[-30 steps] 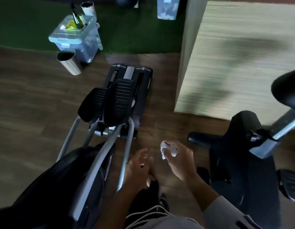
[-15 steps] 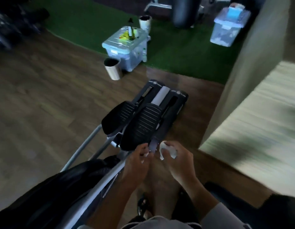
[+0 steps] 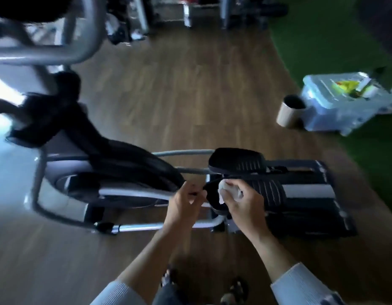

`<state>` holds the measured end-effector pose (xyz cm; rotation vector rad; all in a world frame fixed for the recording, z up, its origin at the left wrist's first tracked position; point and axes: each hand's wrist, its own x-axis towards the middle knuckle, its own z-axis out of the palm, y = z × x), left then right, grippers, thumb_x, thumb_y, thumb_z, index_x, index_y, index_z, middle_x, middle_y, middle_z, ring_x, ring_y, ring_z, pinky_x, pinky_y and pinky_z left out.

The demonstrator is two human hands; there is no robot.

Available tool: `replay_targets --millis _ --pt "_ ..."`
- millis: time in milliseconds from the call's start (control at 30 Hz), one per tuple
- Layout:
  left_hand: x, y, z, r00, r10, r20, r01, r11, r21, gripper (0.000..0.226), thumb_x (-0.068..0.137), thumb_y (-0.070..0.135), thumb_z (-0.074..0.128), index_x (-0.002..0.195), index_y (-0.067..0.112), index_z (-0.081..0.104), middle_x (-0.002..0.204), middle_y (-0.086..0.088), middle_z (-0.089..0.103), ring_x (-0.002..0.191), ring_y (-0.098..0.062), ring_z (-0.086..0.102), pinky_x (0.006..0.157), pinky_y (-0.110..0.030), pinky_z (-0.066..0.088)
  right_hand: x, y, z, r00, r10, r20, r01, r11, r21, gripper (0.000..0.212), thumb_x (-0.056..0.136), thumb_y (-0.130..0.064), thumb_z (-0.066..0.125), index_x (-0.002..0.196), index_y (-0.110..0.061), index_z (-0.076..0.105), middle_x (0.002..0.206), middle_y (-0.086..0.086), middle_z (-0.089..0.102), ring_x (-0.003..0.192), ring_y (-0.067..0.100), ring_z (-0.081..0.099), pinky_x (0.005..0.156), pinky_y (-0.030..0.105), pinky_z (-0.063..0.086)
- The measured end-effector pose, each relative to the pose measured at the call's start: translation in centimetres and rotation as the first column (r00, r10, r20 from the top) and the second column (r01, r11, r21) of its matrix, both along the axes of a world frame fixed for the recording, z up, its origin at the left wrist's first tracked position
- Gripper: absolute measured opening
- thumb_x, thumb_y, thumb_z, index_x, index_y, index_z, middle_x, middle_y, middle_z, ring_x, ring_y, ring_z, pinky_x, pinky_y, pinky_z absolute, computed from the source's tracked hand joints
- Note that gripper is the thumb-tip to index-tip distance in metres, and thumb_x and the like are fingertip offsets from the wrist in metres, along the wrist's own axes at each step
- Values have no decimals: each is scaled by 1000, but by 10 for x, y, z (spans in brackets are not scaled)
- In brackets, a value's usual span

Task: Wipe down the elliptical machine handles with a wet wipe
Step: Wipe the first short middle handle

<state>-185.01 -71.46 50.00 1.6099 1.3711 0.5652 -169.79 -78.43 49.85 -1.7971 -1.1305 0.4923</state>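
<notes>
The elliptical machine lies across the view, its black pedals at centre right and a grey handle bar curving at the top left. My right hand is shut on a crumpled white wet wipe, held over the near pedal. My left hand is just left of it, fingers pinched together close to the wipe; whether it holds a corner of it is blurred. Both hands hover in front of me, apart from the handle bar.
A clear lidded storage box with small items on top stands at the right on green turf, a cylindrical bin beside it. Wooden floor stretches behind the machine. More gym equipment stands at the back. My feet show below.
The view has swung left, so the elliptical now runs sideways and its handle bar shows. My hands have come closer together around the wipe.
</notes>
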Motion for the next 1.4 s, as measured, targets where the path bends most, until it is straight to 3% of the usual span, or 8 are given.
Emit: replay_targets --millis 167,300,433,633,867,1067,1200,1400 --pt "-22 15 48 973 181 143 -205 963 173 30 84 24 70 113 28 63 91 8 73 83 -12 72 83 -42 58 -13 39 48 969 246 15 -245 958 145 15 85 -20 74 100 -20 70 91 -12 69 89 -10 61 75 3 41" --pt "-39 42 103 939 260 227 -326 885 334 30 86 27 70 115 27 64 95 5 73 79 -7 70 82 -32 57 -31 81 103 949 286 132 -314 891 328 21 85 -29 70 105 -22 69 97 -8 72 92 5 67 82 26 52" --pt "-49 63 161 898 302 321 -432 749 502 26 86 27 71 112 25 66 98 7 72 78 -6 70 74 -24 56 -47 112 175 928 287 238 -370 776 511 24 85 -14 72 108 -20 68 101 -6 70 93 9 68 84 31 54" --pt "-54 87 218 867 329 374 -497 531 686 28 85 29 70 112 21 65 105 10 65 81 -5 67 76 -34 57 -62 158 262 893 276 356 -442 688 575 29 85 -28 62 113 -22 68 105 -1 71 96 13 67 86 36 55" --pt "-48 128 263 815 417 402 -577 517 632 43 85 37 70 124 21 61 119 1 66 104 -18 63 91 -39 51 -65 213 334 820 202 535 -520 653 550 24 81 -16 76 104 -18 70 90 2 74 79 18 68 68 16 43" --pt "-25 160 282 779 407 477 -627 512 587 50 87 43 66 134 32 54 120 9 64 109 -8 59 97 -35 49 -46 254 365 748 235 621 -631 542 555 25 81 -4 70 102 -16 75 100 1 74 89 13 67 75 -8 32" --pt "-10 181 291 714 435 549 -700 469 539 50 84 43 69 131 37 55 112 13 69 100 3 62 91 -29 53 -43 283 380 648 241 722 -700 562 440 25 85 -12 67 105 -26 73 100 -3 64 86 8 58 71 0 33" --pt "-3 180 281 687 324 650 -687 579 439 61 84 24 73 133 48 46 81 3 73 67 -4 65 58 -12 48 -53 295 380 522 253 815 -797 484 360 22 88 -17 66 109 -24 70 102 -3 63 88 15 63 74 29 52"
